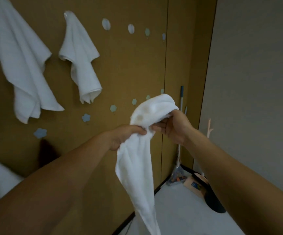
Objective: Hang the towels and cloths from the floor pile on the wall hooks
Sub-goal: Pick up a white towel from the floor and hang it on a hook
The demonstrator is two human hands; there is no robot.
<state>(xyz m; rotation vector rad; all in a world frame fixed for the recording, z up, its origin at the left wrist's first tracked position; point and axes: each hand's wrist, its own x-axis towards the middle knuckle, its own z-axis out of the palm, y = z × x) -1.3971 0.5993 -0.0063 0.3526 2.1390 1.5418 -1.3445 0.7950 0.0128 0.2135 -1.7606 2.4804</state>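
White towel (137,160) is up in front of the brown wall (129,68), tail dangling toward the floor. Left hand (125,138) fisted around its neck, right hand (174,128) pinching the bunched top. Two towels (79,53) hang far left; bare hooks (106,24) above.

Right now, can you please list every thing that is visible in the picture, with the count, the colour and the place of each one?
white held towel: 1, white, gripped by both hands, tail hanging down
white hung towels: 2 full in view, white, upper left wall; parts of more at left edge
empty wall hooks: several, pale round and flower-shaped, brown wall
mop handle: 1, grey, corner
floor clutter: unclear, lower right corner
left hand: 1, gripping towel
right hand: 1, gripping towel top
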